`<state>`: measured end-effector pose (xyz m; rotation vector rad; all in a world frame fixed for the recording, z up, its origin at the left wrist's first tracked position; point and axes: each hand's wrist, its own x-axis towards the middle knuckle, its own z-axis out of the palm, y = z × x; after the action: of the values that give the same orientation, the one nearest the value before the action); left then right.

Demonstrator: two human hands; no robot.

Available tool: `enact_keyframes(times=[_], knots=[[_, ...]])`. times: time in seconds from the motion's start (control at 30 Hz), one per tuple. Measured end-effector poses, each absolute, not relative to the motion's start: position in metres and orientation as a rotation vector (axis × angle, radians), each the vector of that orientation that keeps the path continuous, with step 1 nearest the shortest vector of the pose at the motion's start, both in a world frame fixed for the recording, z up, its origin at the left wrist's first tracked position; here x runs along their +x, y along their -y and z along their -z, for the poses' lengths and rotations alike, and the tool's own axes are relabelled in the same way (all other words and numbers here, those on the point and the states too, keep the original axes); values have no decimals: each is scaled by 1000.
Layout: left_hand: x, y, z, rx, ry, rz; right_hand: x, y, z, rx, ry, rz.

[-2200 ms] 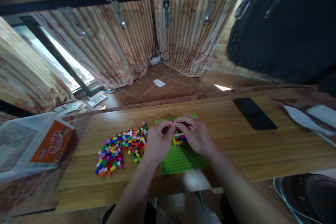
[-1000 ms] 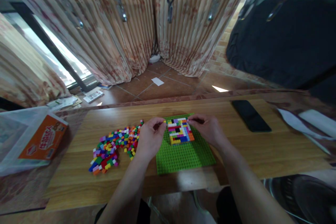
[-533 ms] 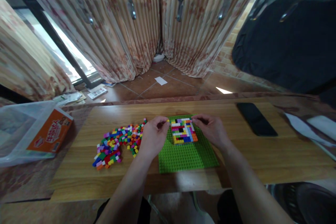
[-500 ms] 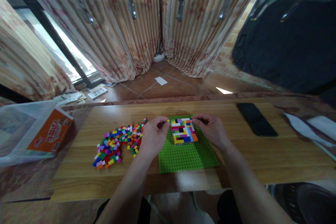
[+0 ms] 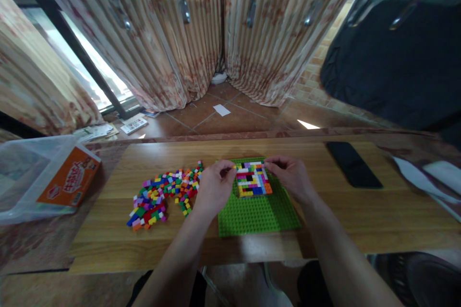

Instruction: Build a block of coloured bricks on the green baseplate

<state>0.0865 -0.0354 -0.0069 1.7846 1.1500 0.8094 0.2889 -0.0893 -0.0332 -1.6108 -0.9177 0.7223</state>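
Note:
A green studded baseplate (image 5: 252, 220) lies on the wooden table. Near its far side sits a flat square build of many-coloured toy bricks (image 5: 254, 180). At the build's far left corner, my left hand (image 5: 218, 187) is closed, thumb and forefinger pinching a small yellow brick (image 5: 235, 167). My right hand (image 5: 290, 177) is closed at the far right corner, its fingertips pinching what looks like a tiny pink brick, mostly hidden. Whether either brick touches the build I cannot tell. To the left spreads a pile of loose coloured bricks (image 5: 154, 201).
A black phone (image 5: 355, 164) lies on the right of the wooden table (image 5: 118, 244). Beyond the table's left end stands a clear plastic bin (image 5: 29, 163) with an orange label. White papers (image 5: 414, 175) lie off the right end.
My hands were together above the build and have since parted to its two far corners. Lately my left hand has shifted slightly right, closer against the build. The right hand barely moved.

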Motion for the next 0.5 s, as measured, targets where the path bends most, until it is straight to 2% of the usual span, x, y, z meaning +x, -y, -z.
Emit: enact_keyframes(times=[0.3, 0.5], knots=[[85, 34, 12, 1756, -1106, -845, 287, 91, 33, -1556, 865, -787], [85, 32, 17, 1623, -1013, -892, 278, 94, 22, -1494, 903, -654]])
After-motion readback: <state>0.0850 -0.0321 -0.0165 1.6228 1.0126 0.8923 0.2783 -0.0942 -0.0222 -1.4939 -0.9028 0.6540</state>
